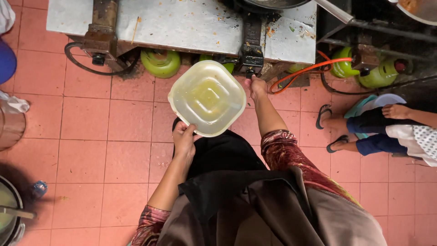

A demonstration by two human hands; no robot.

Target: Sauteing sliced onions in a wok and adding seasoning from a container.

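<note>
While my left hand [184, 138] pinches the tub [207, 98] at its 7 o'clock corner, thumb on top and fingers closed under the rim, the tub hangs out over the floor [104, 136] between me and the stove bench [182, 23]. It is a square, rounded, translucent plastic tub, held roughly level, and I see only a thin yellowish oily film or a little liquid in it; I cannot tell how deep.

My right hand [256, 86] reaches out at 1 o'clock of the tub, fingers bunched at the knob [250, 68] under the burner; whether they are closed on it I cannot tell, since the fingertips are hidden.

A one-corner hold on a greasy tub is weak, I judge: it could tip away from me and spill onto the tiles, or slip free altogether. Oil on that floor would be slick for the second person [387, 127], who is at 3 o'clock in sandals.

Further out, green gas cylinders [160, 62] sit under the bench, with an orange hose [309, 70] running off toward 2 o'clock. A pan [273, 3] stands on the burner at 12 o'clock, its contents out of view. At 8 o'clock a pot [9, 214] holds something pale green with a handle across it.
</note>
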